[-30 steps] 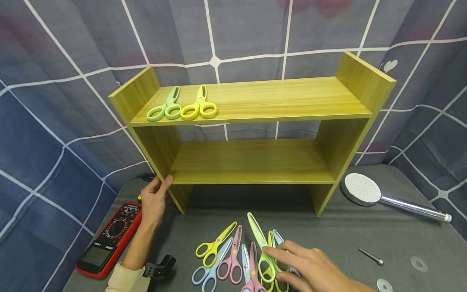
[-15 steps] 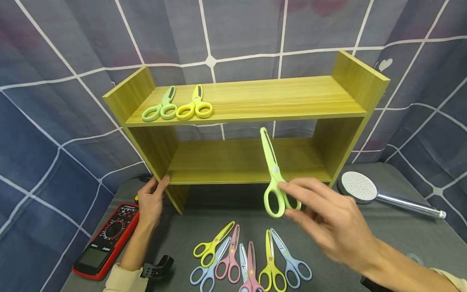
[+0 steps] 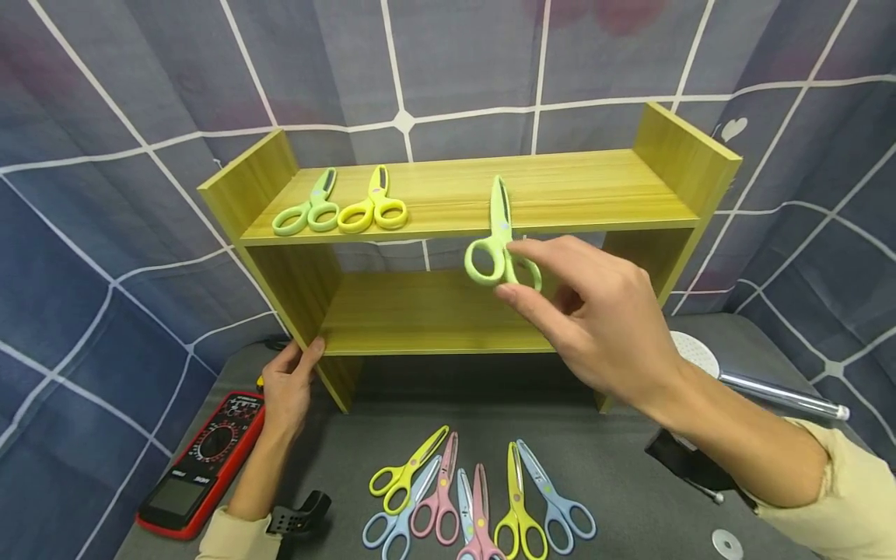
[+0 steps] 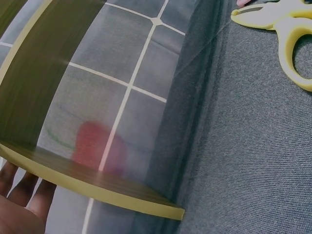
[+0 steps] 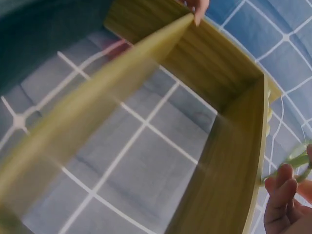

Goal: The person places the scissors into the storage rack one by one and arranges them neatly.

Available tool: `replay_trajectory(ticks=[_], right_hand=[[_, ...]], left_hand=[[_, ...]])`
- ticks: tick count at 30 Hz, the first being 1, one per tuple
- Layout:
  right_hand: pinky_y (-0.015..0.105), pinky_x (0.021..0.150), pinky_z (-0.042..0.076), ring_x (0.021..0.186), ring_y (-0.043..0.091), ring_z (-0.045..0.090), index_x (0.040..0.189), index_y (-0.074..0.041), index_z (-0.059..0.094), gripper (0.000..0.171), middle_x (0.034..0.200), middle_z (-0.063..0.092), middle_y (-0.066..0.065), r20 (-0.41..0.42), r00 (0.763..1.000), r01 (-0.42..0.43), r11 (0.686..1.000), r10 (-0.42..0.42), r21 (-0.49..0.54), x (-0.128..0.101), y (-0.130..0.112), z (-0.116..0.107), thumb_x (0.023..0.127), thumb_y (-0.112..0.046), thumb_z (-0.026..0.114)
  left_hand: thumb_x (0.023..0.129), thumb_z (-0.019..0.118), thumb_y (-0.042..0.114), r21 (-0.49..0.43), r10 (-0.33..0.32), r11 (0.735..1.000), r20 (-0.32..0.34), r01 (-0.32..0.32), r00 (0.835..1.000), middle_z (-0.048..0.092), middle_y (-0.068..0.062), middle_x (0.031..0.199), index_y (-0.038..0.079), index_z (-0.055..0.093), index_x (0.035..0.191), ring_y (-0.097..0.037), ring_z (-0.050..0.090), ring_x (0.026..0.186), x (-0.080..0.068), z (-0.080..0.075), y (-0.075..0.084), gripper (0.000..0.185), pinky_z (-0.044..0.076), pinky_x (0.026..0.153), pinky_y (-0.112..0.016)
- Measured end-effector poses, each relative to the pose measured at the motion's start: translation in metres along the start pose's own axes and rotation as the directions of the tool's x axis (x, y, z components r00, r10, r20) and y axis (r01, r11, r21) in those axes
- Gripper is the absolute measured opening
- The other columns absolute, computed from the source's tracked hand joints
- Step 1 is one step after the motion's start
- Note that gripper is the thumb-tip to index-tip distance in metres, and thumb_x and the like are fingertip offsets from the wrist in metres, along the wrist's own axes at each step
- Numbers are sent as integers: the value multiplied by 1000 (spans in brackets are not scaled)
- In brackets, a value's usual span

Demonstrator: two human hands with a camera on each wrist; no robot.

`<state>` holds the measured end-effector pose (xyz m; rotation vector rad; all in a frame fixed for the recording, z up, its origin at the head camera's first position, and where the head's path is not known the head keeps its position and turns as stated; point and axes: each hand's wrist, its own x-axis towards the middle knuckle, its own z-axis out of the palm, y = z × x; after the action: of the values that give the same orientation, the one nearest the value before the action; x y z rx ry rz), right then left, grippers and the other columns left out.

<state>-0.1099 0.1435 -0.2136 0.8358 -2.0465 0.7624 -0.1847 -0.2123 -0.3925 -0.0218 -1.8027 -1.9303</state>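
Note:
My right hand [image 3: 595,327] pinches a light green pair of scissors [image 3: 498,241] by its handles, blades pointing up, in front of the top board of a yellow-green wooden shelf [image 3: 595,183]. A green pair [image 3: 308,208] and a yellow pair [image 3: 372,206] lie on that top board at the left. My left hand [image 3: 290,385] rests on the shelf's lower left corner, thumb against the front edge. Several more scissors [image 3: 476,502] lie fanned on the grey table below. In the right wrist view my fingertips [image 5: 285,187] hold the green handle [image 5: 295,163].
A red multimeter [image 3: 199,467] lies left of my left arm. A chrome shower head [image 3: 763,381] lies at the right, partly behind my right arm. A washer [image 3: 726,543] sits near the front right. A blue checked cloth [image 3: 105,272] hangs behind.
My right hand picked the light green scissors from the table pile and raised them up and leftward to the level of the top shelf. The left hand stayed put.

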Motion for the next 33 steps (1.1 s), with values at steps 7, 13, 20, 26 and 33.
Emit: replay_trajectory(ticks=[7,13,20,26,33], right_hand=[[34,52,37,59,17,49,118,-3,70,35,96,72,8,-22,998,52,985,-57,-166,33,5,11,92,-27,71],[49,82,39,95,33,55,126,-7,67,45,83,70,8,50,997,-52,978,63,-202,58,10,24,90,-32,74],[48,82,41,86,31,58,131,-10,63,50,78,65,5,182,961,-160,954,209,-253,77,12,33,92,-40,69],[45,80,44,83,28,59,124,-4,66,39,83,66,8,58,994,-79,983,90,-164,64,12,35,94,-28,67],[38,73,49,79,26,61,98,3,71,16,87,68,11,-204,970,144,989,-133,42,-5,5,45,86,-6,64]], left_hand=[[95,65,1,-21,-14,1000,8,14,1000,73,4,92,2,73,114,-7,63,76,-1,-1,2,21,50,62,-21],[94,66,3,-4,-19,1000,11,19,1000,72,5,91,6,75,112,-7,61,75,-2,0,4,20,48,61,-20],[95,65,3,-1,-5,1000,17,5,1000,72,5,90,4,74,112,-7,60,73,-2,-1,2,20,47,60,-20],[95,65,2,4,-6,1000,8,6,1000,72,4,89,1,73,114,-7,59,71,-2,-1,1,21,46,58,-20],[94,66,3,-8,-12,1000,0,12,1000,72,4,89,2,73,114,-7,60,72,-2,-1,2,21,47,59,-20]])
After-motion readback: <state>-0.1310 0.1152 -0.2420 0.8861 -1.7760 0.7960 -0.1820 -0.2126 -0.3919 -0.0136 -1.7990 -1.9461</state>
